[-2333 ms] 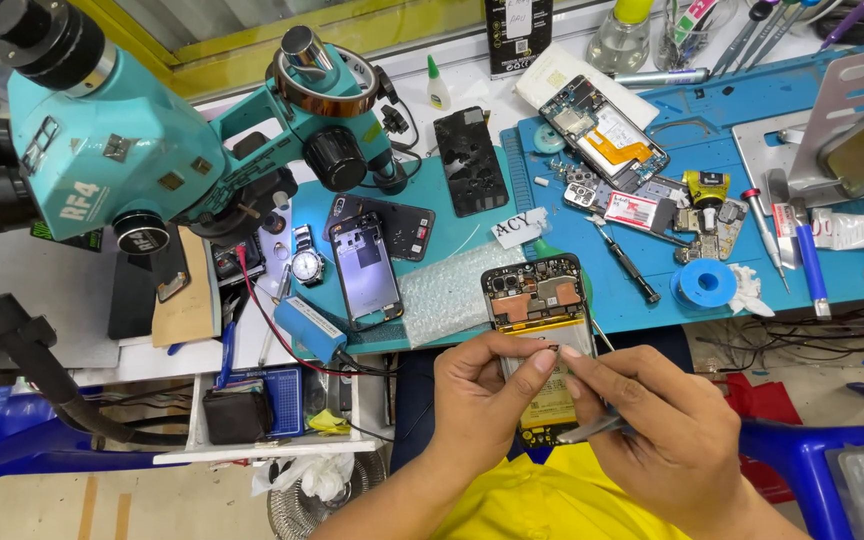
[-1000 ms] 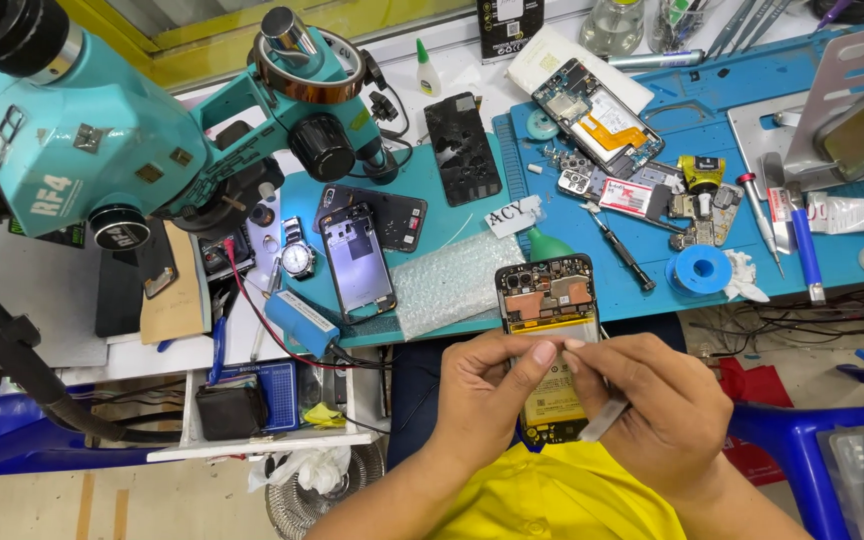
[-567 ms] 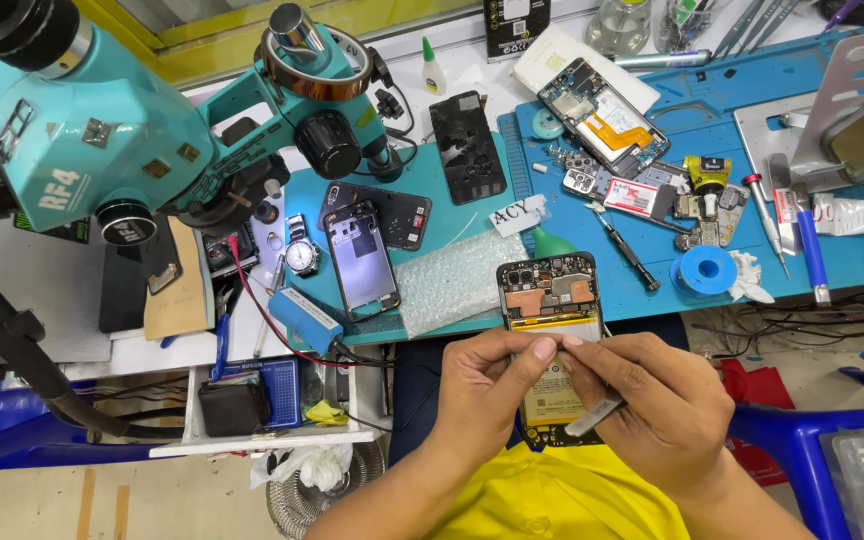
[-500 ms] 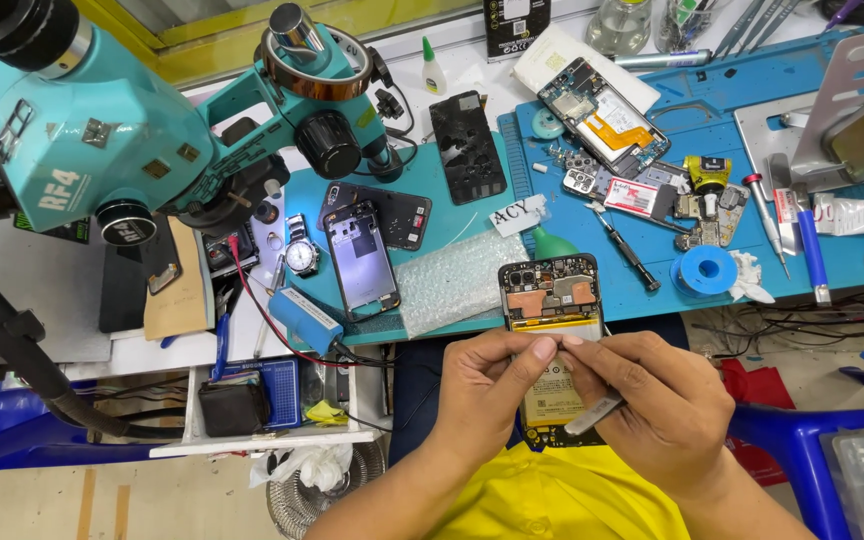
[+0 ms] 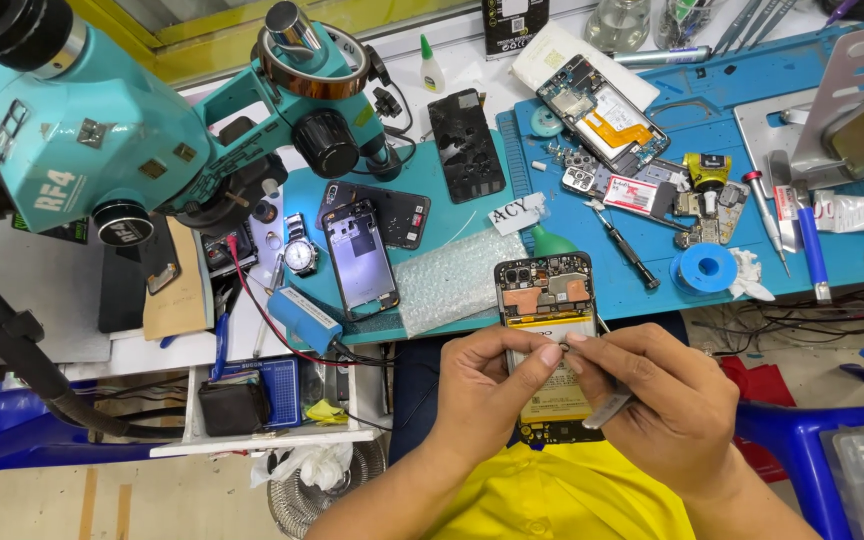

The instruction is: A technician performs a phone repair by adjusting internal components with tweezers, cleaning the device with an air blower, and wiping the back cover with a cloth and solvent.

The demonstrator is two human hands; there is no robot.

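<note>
An opened phone [image 5: 548,310] with its back cover off, showing the circuit board and a pale battery, is held over my lap in front of the bench edge. My left hand [image 5: 492,385] grips its left side, thumb and forefinger pressed on the battery. My right hand [image 5: 657,400] holds metal tweezers [image 5: 607,408] and pinches at the same spot on the battery, fingertips of both hands touching.
A teal microscope [image 5: 122,130] stands at the left. The blue mat [image 5: 712,150] carries another opened phone [image 5: 602,105], a screwdriver [image 5: 624,245], a tape roll [image 5: 704,268], small parts and a phone frame [image 5: 360,255]. A bubble-wrap piece [image 5: 457,280] lies near the bench edge.
The phone and both hands have stayed almost still. The fingers have closed in a little tighter on the battery's upper part.
</note>
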